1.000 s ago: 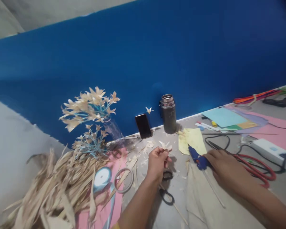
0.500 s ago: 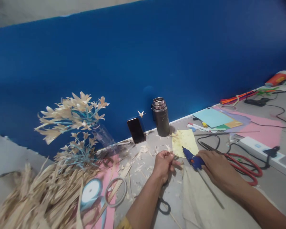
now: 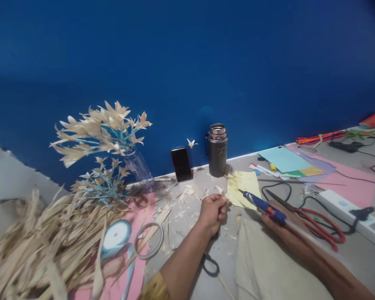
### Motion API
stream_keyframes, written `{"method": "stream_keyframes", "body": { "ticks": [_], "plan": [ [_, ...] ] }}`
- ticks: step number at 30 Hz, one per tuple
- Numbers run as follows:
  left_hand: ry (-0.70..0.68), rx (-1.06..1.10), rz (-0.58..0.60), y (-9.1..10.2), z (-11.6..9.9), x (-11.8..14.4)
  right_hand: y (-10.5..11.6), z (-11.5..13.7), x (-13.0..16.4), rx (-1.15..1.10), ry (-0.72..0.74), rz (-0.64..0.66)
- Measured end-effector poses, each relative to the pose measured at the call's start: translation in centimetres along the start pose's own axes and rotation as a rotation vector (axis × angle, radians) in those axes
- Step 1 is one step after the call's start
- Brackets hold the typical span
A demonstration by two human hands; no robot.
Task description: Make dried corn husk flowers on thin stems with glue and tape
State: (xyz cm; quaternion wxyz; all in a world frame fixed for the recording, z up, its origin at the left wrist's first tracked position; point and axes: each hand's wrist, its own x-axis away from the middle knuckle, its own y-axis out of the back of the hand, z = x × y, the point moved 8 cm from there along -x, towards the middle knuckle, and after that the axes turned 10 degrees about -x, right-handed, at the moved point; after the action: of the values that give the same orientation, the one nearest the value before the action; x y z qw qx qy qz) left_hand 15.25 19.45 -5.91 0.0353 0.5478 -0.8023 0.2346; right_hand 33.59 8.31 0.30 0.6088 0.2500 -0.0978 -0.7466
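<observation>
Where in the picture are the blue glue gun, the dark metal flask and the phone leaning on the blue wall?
glue gun [image 3: 267, 207], head view, on the blue barrel behind the nozzle.
flask [image 3: 218, 155], head view, on the middle of its dark body.
phone [image 3: 181, 164], head view, on its black screen.

A dark phone [image 3: 181, 164] and a steel flask [image 3: 217, 150] stand at the table's back edge against the blue wall. Red-handled scissors [image 3: 318, 225] lie near a white power strip [image 3: 346, 204] toward the right edge; dried straw [image 3: 34, 246] heaps the left corner.
</observation>
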Motion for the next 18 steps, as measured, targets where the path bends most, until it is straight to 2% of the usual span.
{"method": "stream_keyframes", "body": {
  "ticks": [6,9,12,18],
  "plan": [
    [0.032,0.044,0.027,-0.5,0.3,0.0,-1.8,2.2,-0.6,0.252,0.218,0.085],
    [0.041,0.056,0.048,-0.8,0.4,0.3,-2.3,2.6,-0.7,0.303,0.242,0.129],
    [0.048,0.063,0.073,-1.0,0.4,0.5,-2.2,2.6,-0.9,0.375,0.234,0.119],
    [0.037,0.088,0.084,-1.1,0.3,0.7,-2.5,0.7,-1.2,0.439,0.24,0.098]
  ]
}}
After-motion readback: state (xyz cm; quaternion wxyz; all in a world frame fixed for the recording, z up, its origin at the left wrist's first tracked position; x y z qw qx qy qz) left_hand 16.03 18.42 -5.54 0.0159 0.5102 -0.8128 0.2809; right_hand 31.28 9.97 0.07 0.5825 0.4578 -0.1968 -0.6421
